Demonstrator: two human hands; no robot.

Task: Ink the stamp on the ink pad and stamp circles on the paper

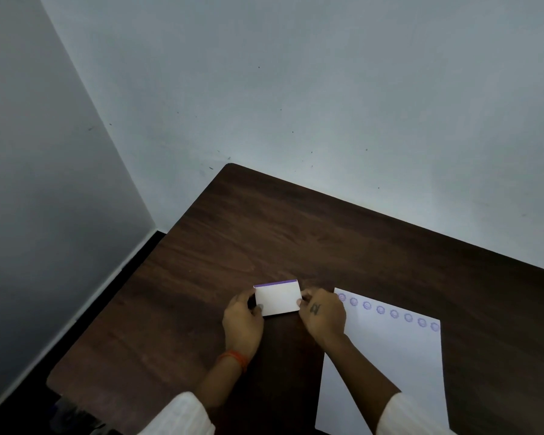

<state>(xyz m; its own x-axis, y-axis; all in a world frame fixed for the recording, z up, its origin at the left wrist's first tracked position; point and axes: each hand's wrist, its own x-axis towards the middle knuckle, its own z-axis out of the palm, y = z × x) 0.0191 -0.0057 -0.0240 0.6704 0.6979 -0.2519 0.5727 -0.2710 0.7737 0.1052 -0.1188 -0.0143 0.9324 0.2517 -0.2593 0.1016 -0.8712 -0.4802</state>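
table: dark wood table, pushed into a corner, grey walls on the left and far sides.
ink pad: small white box with a purple strip along its far edge, lid looks closed; sits on the table just left of the paper, between both hands.
left hand: left hand grips the pad's left end; thumb lies on the top near-left corner, fingers curled round the left side. Pinching the pad.
right hand: right hand at the pad's right end; fingertips touch the right edge, curled together on it. Small dark mark on the back of the hand. Hand overlaps the paper's far-left corner.
paper: white sheet lying flat on the right part of the table, running from mid-table to the near edge, slightly rotated.
stamps: one row of purple circles along the paper's far edge, left corner to right corner, about eight visible; the leftmost sits just beside the right hand. Rest of the sheet blank.
stamp: cannot tell where it is; neither hand visibly holds one.
wrists: orange band on the left wrist; white sleeves on both forearms at the near edge. Right forearm crosses over the paper's near-left area.
floor: dark strip and white skirting visible left of the table.
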